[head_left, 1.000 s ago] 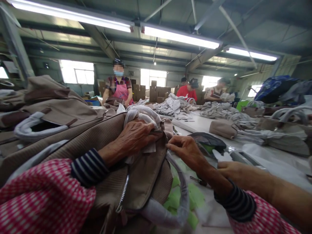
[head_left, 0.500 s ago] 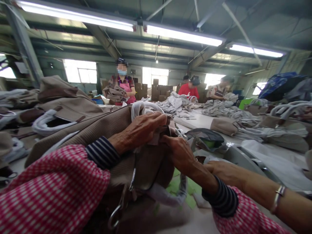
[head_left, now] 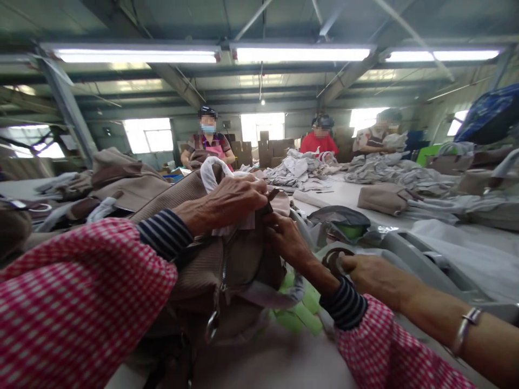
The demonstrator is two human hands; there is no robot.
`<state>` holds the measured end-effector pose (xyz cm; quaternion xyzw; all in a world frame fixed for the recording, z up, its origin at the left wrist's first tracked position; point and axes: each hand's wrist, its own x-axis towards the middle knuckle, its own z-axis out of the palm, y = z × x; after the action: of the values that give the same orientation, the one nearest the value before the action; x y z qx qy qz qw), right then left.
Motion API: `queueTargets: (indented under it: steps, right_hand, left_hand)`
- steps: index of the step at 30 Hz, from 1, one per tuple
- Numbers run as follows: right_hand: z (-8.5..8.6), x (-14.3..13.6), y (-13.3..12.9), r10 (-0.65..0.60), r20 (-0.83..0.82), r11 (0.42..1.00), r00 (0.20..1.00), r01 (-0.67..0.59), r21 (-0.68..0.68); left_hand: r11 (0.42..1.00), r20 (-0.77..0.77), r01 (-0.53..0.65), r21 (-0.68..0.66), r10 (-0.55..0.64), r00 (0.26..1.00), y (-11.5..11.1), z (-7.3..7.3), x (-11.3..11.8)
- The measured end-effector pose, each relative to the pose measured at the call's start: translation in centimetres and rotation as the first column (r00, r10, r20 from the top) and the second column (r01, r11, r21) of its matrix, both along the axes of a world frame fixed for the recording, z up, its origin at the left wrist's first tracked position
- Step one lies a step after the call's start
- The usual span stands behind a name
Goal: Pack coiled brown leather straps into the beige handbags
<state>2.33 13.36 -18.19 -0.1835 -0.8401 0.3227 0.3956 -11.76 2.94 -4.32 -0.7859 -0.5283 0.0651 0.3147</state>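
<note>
A taupe ribbed bag (head_left: 194,275) with a zipper and white-wrapped handles lies in front of me, tilted. My left hand (head_left: 227,202) is closed on the top edge of the bag, beside one wrapped handle (head_left: 211,172). My right hand (head_left: 290,237) pinches the bag's dark upper corner just right of my left hand. A dark strap end (head_left: 275,193) sticks up between the two hands. A metal clasp (head_left: 211,326) hangs below the zipper. My fingertips are partly hidden against the bag.
Another person's hand (head_left: 375,275) with a bracelet holds a brown strap at the right. More bags (head_left: 125,183) are piled at the left. A grey bin (head_left: 421,259) and a taupe pouch (head_left: 383,199) lie at the right. Several people work behind heaps of grey cloth (head_left: 300,167).
The view has tilted and shifted. The bag sits more upright, and both my hands have shifted slightly left with it. The other person's hand now shows a brown strap more clearly.
</note>
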Motion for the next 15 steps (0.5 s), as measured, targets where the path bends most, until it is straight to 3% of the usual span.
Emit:
queueTargets:
  steps: [8,12,15]
  right_hand:
    - [0.3,-0.4,0.7,0.007,0.046,0.998,0.999,-0.004,-0.070]
    - [0.1,-0.3,0.8,-0.038,0.107,0.998,0.994,0.043,-0.049]
    - [0.4,-0.1,0.6,-0.075,0.161,0.997,0.984,0.071,0.032]
  left_hand:
    - [0.981,-0.220,-0.182,-0.065,0.164,0.962,-0.2,-3.1,0.5]
    - [0.990,-0.237,-0.139,-0.001,0.135,0.962,0.4,-3.4,0.5]
    - [0.992,-0.172,-0.124,-0.027,0.118,0.978,0.7,-2.8,-0.2]
